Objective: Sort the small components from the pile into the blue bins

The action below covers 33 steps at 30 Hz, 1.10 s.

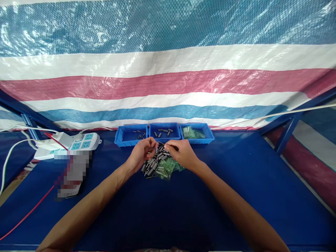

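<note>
Below bins (pixel 128 142): pcs pile (pixel 157 165), open mat (pixel 236 182).

3 blue trays (pixel 164 124), green boards (pixel 168 168)

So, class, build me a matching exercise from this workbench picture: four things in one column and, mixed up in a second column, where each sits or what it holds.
Things
1. power strip
2. right blue bin
3. middle blue bin
4. pile of parts

Descriptions
A. holds green pieces
B. far left, white with blue sockets
C. between the left hand and the right hand
D. holds a few dark cylinders

Pairs: 1-B, 2-A, 3-D, 4-C
</note>
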Each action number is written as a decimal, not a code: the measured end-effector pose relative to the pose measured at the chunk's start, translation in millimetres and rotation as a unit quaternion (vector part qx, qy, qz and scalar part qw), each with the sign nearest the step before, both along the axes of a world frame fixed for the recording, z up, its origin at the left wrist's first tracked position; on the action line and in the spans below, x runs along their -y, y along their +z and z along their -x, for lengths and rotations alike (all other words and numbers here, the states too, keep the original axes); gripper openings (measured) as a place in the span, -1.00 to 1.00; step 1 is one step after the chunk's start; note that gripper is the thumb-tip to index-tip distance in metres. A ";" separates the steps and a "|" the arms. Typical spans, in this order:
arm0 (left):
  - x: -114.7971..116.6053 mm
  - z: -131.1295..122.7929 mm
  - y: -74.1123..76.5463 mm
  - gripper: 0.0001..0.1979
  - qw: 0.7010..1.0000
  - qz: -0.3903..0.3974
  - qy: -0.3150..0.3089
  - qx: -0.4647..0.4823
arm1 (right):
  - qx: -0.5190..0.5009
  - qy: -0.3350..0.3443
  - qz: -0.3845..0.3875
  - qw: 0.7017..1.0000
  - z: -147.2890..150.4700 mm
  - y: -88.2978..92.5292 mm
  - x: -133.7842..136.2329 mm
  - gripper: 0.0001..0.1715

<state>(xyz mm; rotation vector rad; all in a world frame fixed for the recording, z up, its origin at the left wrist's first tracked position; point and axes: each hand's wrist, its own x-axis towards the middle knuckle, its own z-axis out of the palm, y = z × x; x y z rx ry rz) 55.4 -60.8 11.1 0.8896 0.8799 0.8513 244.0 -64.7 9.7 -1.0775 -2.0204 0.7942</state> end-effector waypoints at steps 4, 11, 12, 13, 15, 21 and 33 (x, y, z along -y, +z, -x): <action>-0.5 0.4 -0.1 -0.95 1.000 0.000 -0.003 0.005 | -0.003 0.001 0.004 1.000 0.7 -0.5 -0.1 -0.61; 0.3 -0.1 2.6 -0.94 0.999 0.009 -0.009 0.032 | -0.005 -0.011 -0.001 1.000 2.1 0.0 0.5 -0.69; 0.3 -0.4 2.7 -0.95 0.999 0.009 -0.009 0.034 | -0.005 -0.016 -0.004 1.000 2.3 -0.1 0.5 -0.70; 0.2 -0.7 2.8 -0.95 0.999 0.010 -0.008 0.034 | -0.005 -0.020 -0.007 1.000 2.4 -0.3 0.5 -0.72; 0.1 -1.3 2.9 -0.96 0.999 0.012 -0.005 0.031 | -0.006 -0.027 -0.013 1.000 2.6 -0.7 0.4 -0.75; 0.0 -1.5 2.9 -0.96 1.000 0.011 0.000 0.027 | -0.019 -0.035 -0.022 0.999 2.8 -1.2 -0.1 -0.74; 0.6 -1.6 1.9 -0.88 0.999 0.002 0.002 0.035 | -0.026 -0.030 -0.030 0.999 2.8 3.5 2.4 -0.68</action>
